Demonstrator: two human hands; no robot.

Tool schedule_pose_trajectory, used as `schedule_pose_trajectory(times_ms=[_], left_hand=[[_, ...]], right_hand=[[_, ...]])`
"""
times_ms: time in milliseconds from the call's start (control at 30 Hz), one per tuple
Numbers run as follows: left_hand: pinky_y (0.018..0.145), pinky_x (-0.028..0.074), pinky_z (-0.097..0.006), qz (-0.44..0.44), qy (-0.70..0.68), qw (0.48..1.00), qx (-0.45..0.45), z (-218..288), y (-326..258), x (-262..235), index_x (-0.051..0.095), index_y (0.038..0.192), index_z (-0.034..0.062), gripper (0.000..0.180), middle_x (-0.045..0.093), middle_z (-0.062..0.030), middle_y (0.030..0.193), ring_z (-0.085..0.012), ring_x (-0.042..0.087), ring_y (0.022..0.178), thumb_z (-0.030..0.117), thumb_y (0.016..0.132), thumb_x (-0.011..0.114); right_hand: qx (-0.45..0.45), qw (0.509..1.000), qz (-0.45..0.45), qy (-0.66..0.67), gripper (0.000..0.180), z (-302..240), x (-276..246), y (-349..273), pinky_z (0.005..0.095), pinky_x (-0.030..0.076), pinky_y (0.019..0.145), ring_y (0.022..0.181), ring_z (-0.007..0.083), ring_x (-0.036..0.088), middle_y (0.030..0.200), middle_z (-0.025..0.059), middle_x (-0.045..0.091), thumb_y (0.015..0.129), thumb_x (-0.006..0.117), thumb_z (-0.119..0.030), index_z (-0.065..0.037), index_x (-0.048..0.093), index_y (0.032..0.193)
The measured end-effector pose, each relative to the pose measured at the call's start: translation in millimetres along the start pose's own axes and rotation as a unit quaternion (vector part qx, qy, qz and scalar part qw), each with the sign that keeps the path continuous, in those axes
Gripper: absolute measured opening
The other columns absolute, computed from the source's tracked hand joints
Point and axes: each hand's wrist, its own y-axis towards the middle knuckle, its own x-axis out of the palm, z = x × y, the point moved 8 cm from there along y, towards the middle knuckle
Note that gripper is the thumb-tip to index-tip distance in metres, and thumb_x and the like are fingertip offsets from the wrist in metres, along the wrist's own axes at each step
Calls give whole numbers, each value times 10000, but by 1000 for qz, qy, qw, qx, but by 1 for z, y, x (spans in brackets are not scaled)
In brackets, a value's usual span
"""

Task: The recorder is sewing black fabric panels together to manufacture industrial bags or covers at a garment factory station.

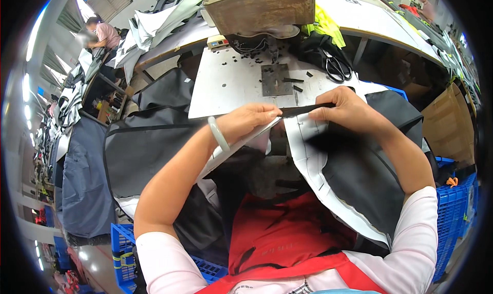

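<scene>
My left hand (250, 120) and my right hand (343, 109) both pinch a narrow black strip (303, 109) stretched between them, at the near edge of the white sewing-machine table (226, 86). The strip lies along the edge of a black fabric piece with white lining (318, 160) that hangs down over my lap. A pale green bangle (217, 134) sits on my left wrist. The machine head (259, 9) stands beyond, above a grey metal plate (276, 80).
Black scissors (336, 68) lie at the table's right back beside yellow-green cloth (326, 27). Small black scraps dot the table. Dark fabric pieces (144, 150) pile on the left, blue crates (454, 212) and a cardboard box (449, 124) on the right. Another person (100, 35) works far left.
</scene>
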Motion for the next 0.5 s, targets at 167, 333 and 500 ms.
schedule_pose_trajectory(times_ms=[167, 333, 500], left_hand=[[616, 404, -242, 93, 207, 972, 54, 43, 22, -29, 651, 1067, 71, 206, 572, 45, 812, -59, 463, 713, 220, 927, 629], [679, 464, -294, 129, 315, 938, 70, 47, 29, -35, 686, 924, -11, 191, 632, -28, 779, -116, 547, 738, 173, 893, 649], [631, 437, -266, 221, 198, 954, 39, 19, 47, -61, 687, 967, -30, 231, 624, -24, 728, -97, 532, 682, 186, 889, 667]], right_hand=[[-38, 998, 50, -14, 341, 13, -24, 26, 305, 366, 561, 610, 87, 389, 595, 55, 438, 849, 709, -246, 55, 589, 744], [-50, 997, 65, -1, 377, 44, -30, 50, 322, 364, 574, 609, 107, 382, 597, 72, 420, 836, 705, -276, 53, 563, 720], [-23, 996, 79, 17, 350, 67, -31, 76, 316, 416, 630, 638, 122, 476, 641, 90, 552, 817, 708, -290, 56, 654, 811]])
